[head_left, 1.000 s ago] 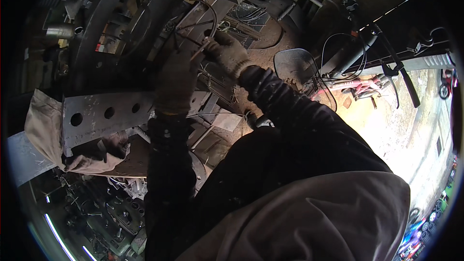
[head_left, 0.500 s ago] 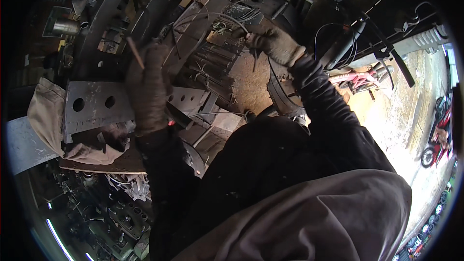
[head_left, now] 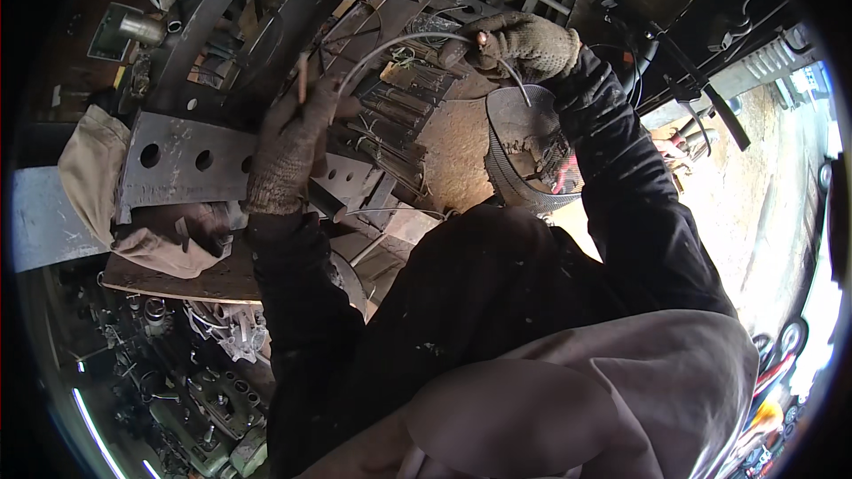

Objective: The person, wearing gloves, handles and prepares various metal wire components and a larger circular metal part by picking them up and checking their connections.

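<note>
My left hand (head_left: pixel 288 146), in a knitted work glove, is closed above a grey steel strip with round holes (head_left: pixel 182 160). A thin brown stick (head_left: pixel 303 82) pokes up from its fingers. One end of a grey curved rod or cable (head_left: pixel 377 49) reaches this hand. The curve arches over to my right hand (head_left: pixel 524 46), also gloved, which grips it near the far end; the tip hangs below the fingers. Below the arc lie several dark metal bars (head_left: pixel 390 115) side by side. A dark cylinder (head_left: pixel 327 201) shows beside my left wrist.
A dark mesh basket (head_left: pixel 510 173) stands below my right hand. A tan cloth (head_left: pixel 93 164) drapes over the strip at left. Bicycle handlebars (head_left: pixel 701 93) jut in at right. Machinery (head_left: pixel 213 408) fills the lower left; large curved steel pieces (head_left: pixel 200 31) lie beyond.
My right hand has moved farther away and slightly right, and the curved rod's tip now shows below it. The left hand has turned, its stick more upright. The mesh basket is in fuller view.
</note>
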### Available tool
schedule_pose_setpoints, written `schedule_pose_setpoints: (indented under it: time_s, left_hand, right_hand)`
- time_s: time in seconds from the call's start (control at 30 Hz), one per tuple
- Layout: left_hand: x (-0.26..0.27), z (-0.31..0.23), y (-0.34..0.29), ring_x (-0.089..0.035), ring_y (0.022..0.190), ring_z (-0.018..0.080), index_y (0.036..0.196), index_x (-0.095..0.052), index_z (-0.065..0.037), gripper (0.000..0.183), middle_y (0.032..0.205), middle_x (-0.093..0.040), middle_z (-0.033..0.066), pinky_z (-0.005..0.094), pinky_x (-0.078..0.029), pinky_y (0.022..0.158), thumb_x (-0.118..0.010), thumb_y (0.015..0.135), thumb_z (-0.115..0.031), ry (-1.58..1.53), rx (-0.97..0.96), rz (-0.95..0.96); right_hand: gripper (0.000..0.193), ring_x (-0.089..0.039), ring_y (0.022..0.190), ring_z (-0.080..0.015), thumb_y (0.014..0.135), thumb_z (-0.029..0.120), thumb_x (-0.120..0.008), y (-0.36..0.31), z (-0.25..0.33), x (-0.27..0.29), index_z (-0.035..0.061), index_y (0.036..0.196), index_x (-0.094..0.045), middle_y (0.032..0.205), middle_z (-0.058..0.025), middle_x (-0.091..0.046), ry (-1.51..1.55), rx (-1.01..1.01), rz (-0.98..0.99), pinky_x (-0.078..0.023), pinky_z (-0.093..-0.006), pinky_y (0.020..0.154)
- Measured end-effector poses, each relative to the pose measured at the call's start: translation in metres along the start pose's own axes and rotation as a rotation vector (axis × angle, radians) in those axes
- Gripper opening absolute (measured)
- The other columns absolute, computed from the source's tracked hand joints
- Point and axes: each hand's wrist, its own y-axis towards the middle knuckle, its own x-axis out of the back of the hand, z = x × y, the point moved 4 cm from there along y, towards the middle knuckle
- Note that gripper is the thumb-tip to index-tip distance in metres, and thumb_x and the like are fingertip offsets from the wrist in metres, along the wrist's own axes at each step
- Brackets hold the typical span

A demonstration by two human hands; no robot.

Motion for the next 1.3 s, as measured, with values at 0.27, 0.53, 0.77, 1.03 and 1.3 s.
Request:
schedule_pose_setpoints:
  time_s: [0.27,0.53,0.77,1.03,1.3]
  left_hand:
    - [-0.008,-0.006,-0.023,-0.039,0.044,0.0011,0.113,-0.068,-0.007,0.029,0.066,-0.059,-0.0034,0.0198,-0.023,0.039,-0.070,0.091,-0.026,-0.291,0.124,-0.012]
    - [0.001,0.004,-0.025,-0.039,0.044,0.0014,0.116,-0.066,-0.007,0.030,0.070,-0.063,-0.0014,0.0190,-0.025,0.039,-0.069,0.091,-0.024,-0.409,0.088,-0.007]
    - [-0.001,0.006,-0.024,-0.059,0.056,0.0096,0.121,-0.061,-0.001,0.042,0.091,-0.072,0.0112,0.0233,-0.045,0.045,-0.062,0.097,-0.035,-0.498,0.055,0.127]
    - [-0.020,0.031,-0.010,-0.064,0.075,0.0123,0.128,-0.057,-0.005,0.049,0.097,-0.068,0.0047,0.0289,-0.054,0.060,-0.058,0.097,-0.043,-0.440,0.083,0.541]
    - [-0.030,0.033,-0.003,-0.050,0.065,0.0081,0.117,-0.063,-0.014,0.028,0.082,-0.058,-0.0049,0.0277,-0.044,0.059,-0.064,0.096,-0.032,-0.785,0.121,0.240]
  right_hand:
    - [0.038,-0.070,0.082,-0.0162,0.103,0.028,-0.053,-0.001,0.013,-0.012,-0.0070,0.115,-0.060,0.107,-0.0168,-0.069,0.549,0.042,0.066,-0.060,-0.0248,0.070]
    - [0.055,-0.069,0.092,-0.0193,0.094,0.022,-0.065,-0.020,0.034,-0.027,-0.0092,0.136,-0.048,0.112,-0.0182,-0.065,0.299,0.153,0.138,-0.059,-0.0287,0.081]
    - [0.056,-0.062,0.082,-0.0119,0.090,0.025,-0.067,-0.017,0.037,-0.020,-0.0077,0.134,-0.053,0.109,-0.0111,-0.064,0.165,0.199,0.087,-0.052,-0.0214,0.073]
    - [0.047,-0.062,0.082,-0.0076,0.093,0.017,-0.065,0.014,0.038,-0.036,-0.0081,0.131,-0.055,0.108,-0.0124,-0.065,0.046,0.060,0.068,-0.050,-0.0155,0.071]
    - [0.059,-0.052,0.128,-0.0300,0.101,0.034,-0.053,0.002,-0.082,-0.079,0.0088,0.151,-0.032,0.148,-0.0112,-0.046,0.066,-0.070,0.057,-0.042,-0.0423,0.110]
